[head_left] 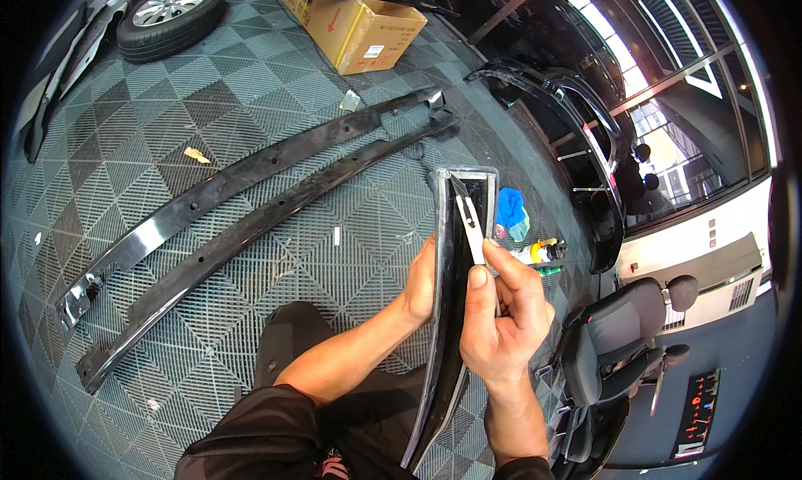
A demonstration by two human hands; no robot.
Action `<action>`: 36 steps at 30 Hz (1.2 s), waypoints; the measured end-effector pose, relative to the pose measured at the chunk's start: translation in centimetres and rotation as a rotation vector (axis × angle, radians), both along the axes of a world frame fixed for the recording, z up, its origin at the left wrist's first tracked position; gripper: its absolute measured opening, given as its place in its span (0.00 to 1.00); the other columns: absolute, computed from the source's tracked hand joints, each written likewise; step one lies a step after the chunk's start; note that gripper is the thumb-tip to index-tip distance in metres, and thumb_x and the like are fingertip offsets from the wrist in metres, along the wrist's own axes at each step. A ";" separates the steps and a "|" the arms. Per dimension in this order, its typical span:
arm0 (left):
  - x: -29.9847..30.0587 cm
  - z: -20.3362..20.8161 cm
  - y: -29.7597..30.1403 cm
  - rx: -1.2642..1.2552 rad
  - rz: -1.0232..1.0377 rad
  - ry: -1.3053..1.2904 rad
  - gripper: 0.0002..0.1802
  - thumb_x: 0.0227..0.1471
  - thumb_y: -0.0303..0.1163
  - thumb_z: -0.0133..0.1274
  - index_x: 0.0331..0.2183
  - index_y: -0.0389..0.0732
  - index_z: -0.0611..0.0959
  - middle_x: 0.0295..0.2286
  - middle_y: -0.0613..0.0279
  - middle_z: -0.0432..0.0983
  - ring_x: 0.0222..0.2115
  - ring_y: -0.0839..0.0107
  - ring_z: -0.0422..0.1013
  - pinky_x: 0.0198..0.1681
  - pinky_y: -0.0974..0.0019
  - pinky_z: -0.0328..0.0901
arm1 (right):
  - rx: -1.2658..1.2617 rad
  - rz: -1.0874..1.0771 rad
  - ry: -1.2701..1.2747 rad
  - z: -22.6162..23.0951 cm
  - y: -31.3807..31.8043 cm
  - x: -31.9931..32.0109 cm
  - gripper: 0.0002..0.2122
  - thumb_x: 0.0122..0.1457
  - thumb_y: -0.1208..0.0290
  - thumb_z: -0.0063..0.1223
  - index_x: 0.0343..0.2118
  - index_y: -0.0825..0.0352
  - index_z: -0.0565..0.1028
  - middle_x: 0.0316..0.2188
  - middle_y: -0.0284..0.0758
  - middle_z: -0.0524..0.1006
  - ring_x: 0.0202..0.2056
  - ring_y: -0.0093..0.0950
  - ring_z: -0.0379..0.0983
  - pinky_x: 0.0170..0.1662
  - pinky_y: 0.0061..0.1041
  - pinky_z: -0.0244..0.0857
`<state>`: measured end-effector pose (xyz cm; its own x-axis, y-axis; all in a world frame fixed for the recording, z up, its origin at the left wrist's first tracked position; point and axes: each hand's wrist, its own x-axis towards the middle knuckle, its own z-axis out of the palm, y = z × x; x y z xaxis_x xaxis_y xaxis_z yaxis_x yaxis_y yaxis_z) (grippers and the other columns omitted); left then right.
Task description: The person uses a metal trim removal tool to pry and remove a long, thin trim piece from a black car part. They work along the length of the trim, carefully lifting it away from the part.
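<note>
A long, narrow black car trim piece [448,334] with pale grey edging stands tilted up in front of me, its squared end farthest away. My left hand [422,281] grips it along its left side; most of those fingers are hidden behind it. Between thumb and fingers, my right hand [508,317] pinches a slim, light-coloured utility knife [470,225]. The knife's dark blade points away from me and lies near the inner corner of the trim's far end. Whether the blade touches the edging I cannot tell.
Two long black trim strips [251,172] lie on the tiled floor to the left. Beyond them are a cardboard box [368,37] and a wheel [171,20]. A blue cloth [510,208], a bottle [535,253] and dark car seats [618,334] are on the right.
</note>
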<state>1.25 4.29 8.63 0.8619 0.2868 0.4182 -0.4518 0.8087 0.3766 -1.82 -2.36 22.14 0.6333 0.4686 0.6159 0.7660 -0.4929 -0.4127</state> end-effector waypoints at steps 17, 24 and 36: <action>-1.1 3.5 1.3 0.165 0.027 0.114 0.26 0.71 0.47 0.31 0.51 0.38 0.76 0.42 0.59 0.79 0.43 0.70 0.77 0.49 0.64 0.73 | -0.089 -0.016 -0.123 0.5 0.2 0.3 0.11 0.54 0.83 0.62 0.42 0.74 0.79 0.37 0.45 0.84 0.31 0.33 0.84 0.30 0.23 0.70; -1.0 3.6 1.3 0.131 0.034 0.099 0.27 0.71 0.47 0.32 0.49 0.37 0.78 0.41 0.57 0.80 0.41 0.70 0.78 0.46 0.64 0.75 | -0.149 -0.001 -0.103 1.6 0.3 0.0 0.11 0.54 0.83 0.62 0.41 0.73 0.79 0.36 0.45 0.84 0.28 0.31 0.83 0.28 0.23 0.68; -0.5 2.2 0.9 0.069 0.041 -0.063 0.26 0.63 0.46 0.50 0.49 0.32 0.77 0.41 0.54 0.80 0.41 0.68 0.76 0.47 0.61 0.73 | -0.142 0.006 0.024 1.7 0.0 -0.7 0.11 0.56 0.84 0.60 0.43 0.76 0.77 0.35 0.43 0.83 0.30 0.29 0.80 0.33 0.23 0.71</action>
<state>0.70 5.20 10.83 0.8211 0.2901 0.4915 -0.5089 0.7620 0.4004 -2.50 -2.40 23.86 0.6439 0.5538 0.5280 0.7599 -0.5432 -0.3570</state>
